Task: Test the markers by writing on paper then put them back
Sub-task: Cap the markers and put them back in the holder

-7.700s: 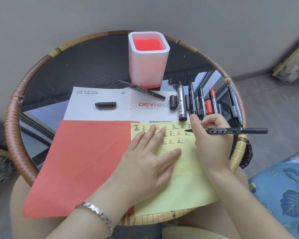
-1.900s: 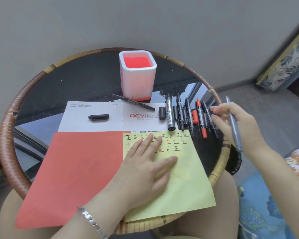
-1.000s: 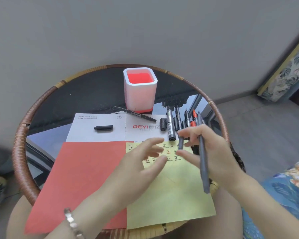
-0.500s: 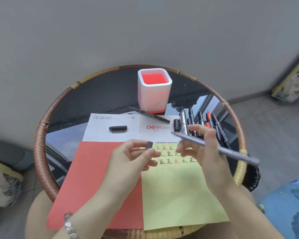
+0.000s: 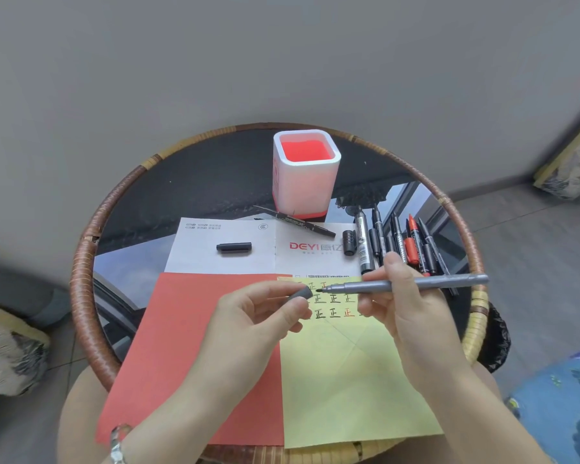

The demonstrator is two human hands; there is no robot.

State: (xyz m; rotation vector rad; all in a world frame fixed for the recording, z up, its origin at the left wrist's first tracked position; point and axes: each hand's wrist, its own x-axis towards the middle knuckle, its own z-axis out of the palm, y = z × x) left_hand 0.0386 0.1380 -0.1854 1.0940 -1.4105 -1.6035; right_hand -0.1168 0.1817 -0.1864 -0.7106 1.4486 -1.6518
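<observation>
My right hand point(image 5: 406, 306) grips a silver-grey marker point(image 5: 442, 283) held level above the yellow paper point(image 5: 349, 380), its bare tip pointing left. My left hand point(image 5: 258, 316) pinches that marker's grey cap point(image 5: 300, 293), just off the tip. The yellow paper carries rows of black and red test characters, partly hidden by my hands. Several black markers and a red one point(image 5: 416, 246) lie in a row at the right. A white pen holder point(image 5: 305, 175) with a red inside stands at the back.
A red paper point(image 5: 195, 346) lies left of the yellow one, a white printed sheet point(image 5: 248, 262) behind both. On that sheet lie a loose black cap point(image 5: 234, 247) and a thin black pen point(image 5: 295, 222). The round glass table has a rattan rim point(image 5: 81, 279).
My right hand put down the black marker and picked up a silver-grey one. My left hand left the yellow paper and pulled the cap off it. The marker now lies level.
</observation>
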